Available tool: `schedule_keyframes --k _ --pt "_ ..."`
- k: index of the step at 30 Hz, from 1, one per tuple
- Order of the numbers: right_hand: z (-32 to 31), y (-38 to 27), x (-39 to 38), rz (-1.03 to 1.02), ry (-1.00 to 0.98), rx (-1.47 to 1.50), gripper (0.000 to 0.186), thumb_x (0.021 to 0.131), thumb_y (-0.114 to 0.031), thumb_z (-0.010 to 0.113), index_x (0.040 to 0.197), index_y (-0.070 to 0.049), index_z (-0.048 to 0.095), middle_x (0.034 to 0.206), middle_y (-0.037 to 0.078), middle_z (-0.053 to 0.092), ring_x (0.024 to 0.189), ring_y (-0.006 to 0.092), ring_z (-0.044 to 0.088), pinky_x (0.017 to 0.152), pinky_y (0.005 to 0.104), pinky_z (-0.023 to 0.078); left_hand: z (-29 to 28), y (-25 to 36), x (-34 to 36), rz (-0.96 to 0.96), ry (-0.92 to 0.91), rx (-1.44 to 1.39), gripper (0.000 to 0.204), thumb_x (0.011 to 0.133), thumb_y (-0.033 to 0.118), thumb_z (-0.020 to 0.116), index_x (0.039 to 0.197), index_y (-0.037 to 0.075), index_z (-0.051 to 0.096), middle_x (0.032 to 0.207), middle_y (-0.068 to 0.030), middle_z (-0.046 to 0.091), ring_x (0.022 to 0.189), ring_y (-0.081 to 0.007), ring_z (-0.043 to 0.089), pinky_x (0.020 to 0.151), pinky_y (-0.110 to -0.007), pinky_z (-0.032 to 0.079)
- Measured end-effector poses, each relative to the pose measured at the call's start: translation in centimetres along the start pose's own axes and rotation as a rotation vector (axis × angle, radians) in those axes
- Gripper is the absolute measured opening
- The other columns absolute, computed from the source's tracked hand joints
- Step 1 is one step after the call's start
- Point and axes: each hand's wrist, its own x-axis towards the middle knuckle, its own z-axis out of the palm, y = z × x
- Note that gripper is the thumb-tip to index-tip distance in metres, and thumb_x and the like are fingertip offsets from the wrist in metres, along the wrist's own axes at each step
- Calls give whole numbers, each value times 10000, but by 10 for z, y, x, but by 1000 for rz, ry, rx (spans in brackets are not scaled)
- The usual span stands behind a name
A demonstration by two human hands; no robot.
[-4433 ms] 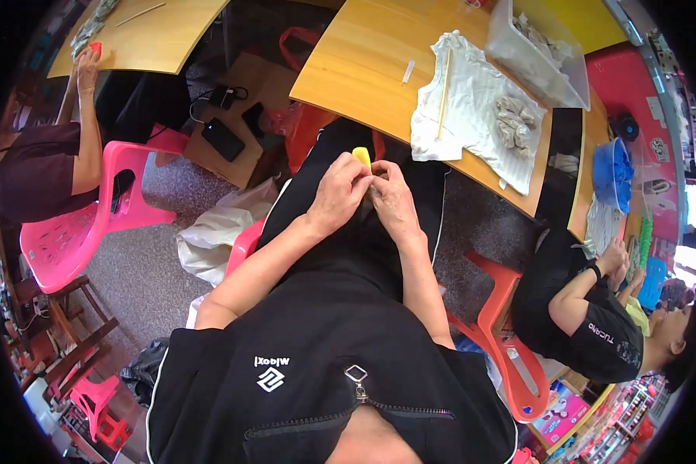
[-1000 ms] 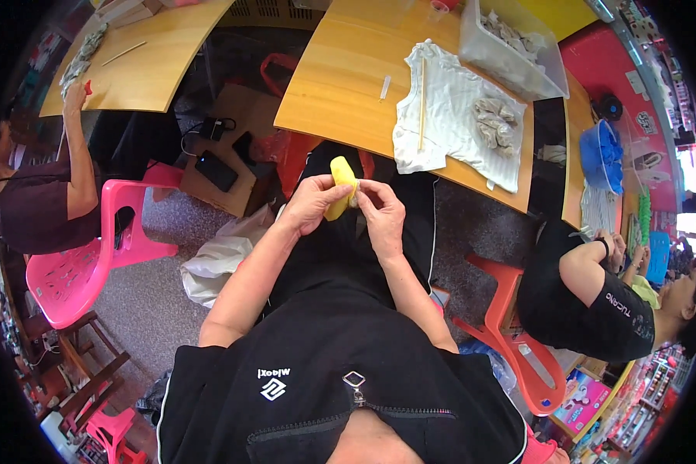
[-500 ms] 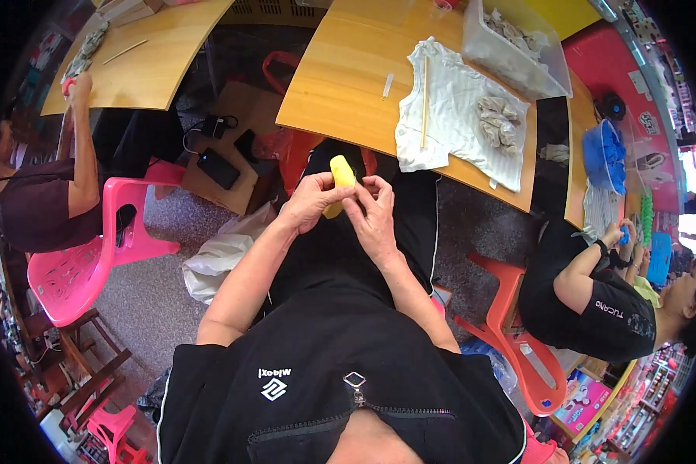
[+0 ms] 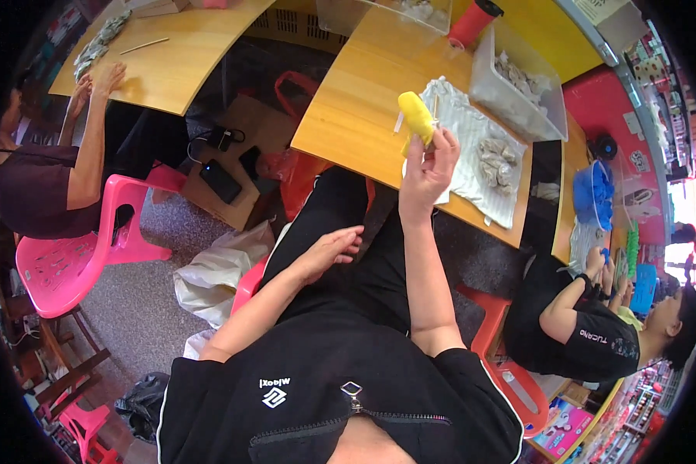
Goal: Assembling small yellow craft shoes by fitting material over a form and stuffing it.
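My right hand (image 4: 428, 172) is raised over the near edge of the wooden table, fingers closed round the lower end of a yellow, smooth, oblong piece (image 4: 416, 117). The piece points up and slightly left; its exact kind is unclear. A white striped cloth (image 4: 472, 189) lies flat on the table behind and to the right of that hand. Crumpled beige pieces (image 4: 499, 162) rest on the cloth. Over my lap, my left hand (image 4: 329, 254) is open and holds nothing, its fingers stretched out toward the right.
A translucent bin (image 4: 518, 100) of crumpled greyish pieces stands at the far right of the table (image 4: 340, 116), near a red tumbler (image 4: 473, 23). People sit at left, by a pink chair (image 4: 62, 274), and at right, near a blue-filled tub (image 4: 593, 197). A white bag (image 4: 216, 278) lies on the floor.
My hands have parted. My right hand has carried the yellow piece forward and right over the table, while my left hand has let go and dropped back toward my lap.
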Motion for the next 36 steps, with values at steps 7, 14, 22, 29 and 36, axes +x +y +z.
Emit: schedule_keyframes --k 7,14,22,29,36 --pt "28 25 9 -61 -176 -258 192 791 -22 631 983 -17 630 885 150 589 803 283 603 704 355 491 -17 -2 -12 -23 64 -41 476 963 383 459 1302 50 483 1128 -76 562 984 -155 549 854 -294 461" --pt "25 28 14 -126 -259 -368 260 749 39 612 994 -48 619 915 148 574 873 334 580 762 390 486 -25 5 -9 -8 39 -1 448 965 362 463 1272 39 512 1110 -69 574 972 -150 561 851 -291 471" --pt "17 36 12 -193 -265 -328 238 766 48 594 985 -41 624 943 153 584 887 317 594 747 381 489 -23 15 -6 2 109 -19 394 971 305 465 1248 33 532 1091 -72 590 942 -137 570 826 -275 477" --pt "8 23 -9 234 -424 -142 248 801 -10 649 1047 -37 640 884 49 633 765 121 602 683 247 471 -9 63 28 244 124 -302 381 936 230 545 1233 -6 508 1100 -108 605 978 -176 601 849 -299 487" --pt "6 -17 -37 536 -363 164 245 775 -49 692 1014 -27 643 974 47 587 862 145 578 755 281 480 -3 89 37 511 62 -662 282 906 131 588 1170 57 526 1127 -59 595 1031 -157 585 877 -335 494"
